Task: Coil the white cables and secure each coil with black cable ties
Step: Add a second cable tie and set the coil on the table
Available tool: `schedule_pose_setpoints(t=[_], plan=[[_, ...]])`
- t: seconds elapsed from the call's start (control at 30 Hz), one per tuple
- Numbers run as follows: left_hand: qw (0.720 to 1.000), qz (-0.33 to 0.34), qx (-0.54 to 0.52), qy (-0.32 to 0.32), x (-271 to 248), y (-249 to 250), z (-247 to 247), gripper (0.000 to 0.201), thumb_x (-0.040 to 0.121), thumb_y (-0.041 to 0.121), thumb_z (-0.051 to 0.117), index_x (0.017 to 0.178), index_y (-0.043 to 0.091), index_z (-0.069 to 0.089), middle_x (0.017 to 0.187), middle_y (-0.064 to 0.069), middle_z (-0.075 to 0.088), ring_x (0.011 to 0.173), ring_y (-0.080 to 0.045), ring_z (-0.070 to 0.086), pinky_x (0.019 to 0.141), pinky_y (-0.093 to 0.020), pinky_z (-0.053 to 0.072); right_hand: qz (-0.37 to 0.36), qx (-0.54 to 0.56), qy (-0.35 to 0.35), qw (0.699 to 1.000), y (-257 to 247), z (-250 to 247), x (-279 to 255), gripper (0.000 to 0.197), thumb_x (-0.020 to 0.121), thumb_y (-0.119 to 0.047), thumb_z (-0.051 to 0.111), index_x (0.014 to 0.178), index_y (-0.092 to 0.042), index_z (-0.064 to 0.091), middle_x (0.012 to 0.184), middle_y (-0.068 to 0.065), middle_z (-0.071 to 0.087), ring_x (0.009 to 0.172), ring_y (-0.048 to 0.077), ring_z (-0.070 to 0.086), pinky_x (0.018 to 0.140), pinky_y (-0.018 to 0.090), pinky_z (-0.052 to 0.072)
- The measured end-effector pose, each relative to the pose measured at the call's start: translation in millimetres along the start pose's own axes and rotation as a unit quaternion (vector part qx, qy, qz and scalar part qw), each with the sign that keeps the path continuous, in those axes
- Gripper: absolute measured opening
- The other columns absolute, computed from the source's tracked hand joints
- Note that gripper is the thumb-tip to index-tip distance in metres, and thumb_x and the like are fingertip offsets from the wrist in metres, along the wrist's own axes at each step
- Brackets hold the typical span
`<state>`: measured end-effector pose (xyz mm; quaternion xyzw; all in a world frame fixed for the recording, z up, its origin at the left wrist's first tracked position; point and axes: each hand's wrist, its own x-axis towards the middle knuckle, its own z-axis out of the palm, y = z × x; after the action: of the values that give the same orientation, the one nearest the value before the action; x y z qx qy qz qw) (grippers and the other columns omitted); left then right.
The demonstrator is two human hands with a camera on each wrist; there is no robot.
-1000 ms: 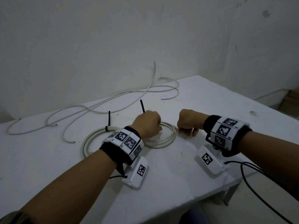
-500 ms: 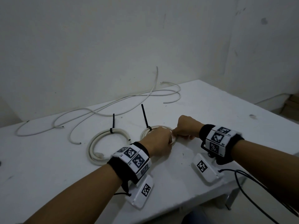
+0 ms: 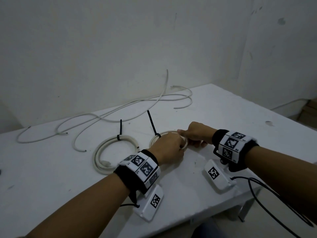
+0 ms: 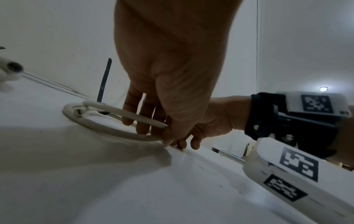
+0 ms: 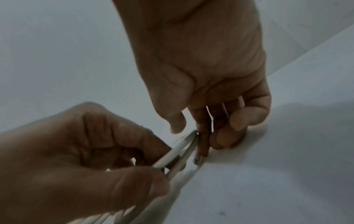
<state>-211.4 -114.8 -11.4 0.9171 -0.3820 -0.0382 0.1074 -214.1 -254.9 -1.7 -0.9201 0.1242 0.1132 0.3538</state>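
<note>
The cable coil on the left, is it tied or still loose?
Tied. A black cable tie cinches the left coil at its far side, tail sticking up.

- White worktop [image 3: 223,121].
- Tied coil [image 3: 109,152] lies left of centre.
- Second coil [image 3: 155,140] sits just to its right.
- Loose white cables [image 3: 103,117] sprawl along the far edge.

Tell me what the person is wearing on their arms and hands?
The left hand and right hand are bare, no gloves, no sleeves. Each wrist has a black band carrying white blocks with black square-pattern markers. A white camera box hangs under each wrist, and thin black cables trail away.
</note>
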Motion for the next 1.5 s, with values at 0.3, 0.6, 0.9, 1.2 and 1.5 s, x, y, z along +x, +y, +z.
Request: schedule_pose_setpoints(t=[0.3, 0.6, 0.9, 1.2, 1.5], plan=[[0.998, -0.018, 0.04, -0.038, -2, 3, 1, 0.022, 0.09, 0.024, 0.06, 0.084, 0.003, 0.067, 0.077, -0.003, 0.055, 0.074, -0.019, 0.049, 0.066, -0.028, 0.036, -0.031, -0.127, 0.023, 0.991, 1, -10, 1, 0.045, 0.091, -0.042, 0.056, 0.081, 0.002, 0.06, 0.064, 0.011, 0.059, 0.054, 0.025, 0.059, 0.048, 0.031, 0.052], [0.998, -0.054, -0.002, -0.018, -11, -6, -16, 0.045, 0.082, 0.046, 0.068, 0.112, 0.013, 0.066, 0.107, -0.004, 0.066, 0.099, -0.02, 0.06, 0.083, -0.032, 0.049, -0.028, -0.084, -0.001, 0.996, 2, -7, 4, 0.019, 0.088, -0.009, 0.06, 0.095, 0.008, 0.066, 0.062, 0.01, 0.062, 0.057, 0.024, 0.063, 0.057, 0.032, 0.058], [0.973, -0.227, -0.008, -0.031, -30, -39, -36, 0.009, 0.081, -0.001, 0.055, 0.086, 0.006, 0.054, 0.083, -0.006, 0.051, 0.083, -0.025, 0.058, 0.072, -0.031, 0.052, -0.003, 0.002, -0.038, 0.999, 0, -11, 2, 0.019, 0.084, 0.001, 0.064, 0.095, 0.017, 0.062, 0.067, 0.02, 0.066, 0.046, 0.024, 0.063, 0.058, 0.041, 0.06], [0.96, -0.249, -0.128, 0.005, -29, -37, -21, 0.01, 0.078, 0.0, 0.051, 0.08, 0.001, 0.06, 0.07, -0.009, 0.058, 0.07, -0.024, 0.058, 0.061, -0.031, 0.049, -0.021, -0.03, 0.009, 0.999, -2, 3, 0, 0.021, 0.084, -0.002, 0.064, 0.069, -0.002, 0.049, 0.065, 0.017, 0.062, 0.071, 0.04, 0.069, 0.069, 0.051, 0.059], [0.965, -0.248, -0.085, -0.007, -28, -40, -18, 0.04, 0.082, 0.032, 0.071, 0.063, 0.014, 0.041, 0.07, -0.002, 0.046, 0.084, -0.024, 0.057, 0.053, -0.022, 0.037, -0.015, -0.027, -0.03, 0.999, -6, 4, -9, 0.024, 0.084, -0.014, 0.071, 0.072, 0.001, 0.055, 0.063, 0.015, 0.065, 0.057, 0.03, 0.065, 0.066, 0.046, 0.06]])
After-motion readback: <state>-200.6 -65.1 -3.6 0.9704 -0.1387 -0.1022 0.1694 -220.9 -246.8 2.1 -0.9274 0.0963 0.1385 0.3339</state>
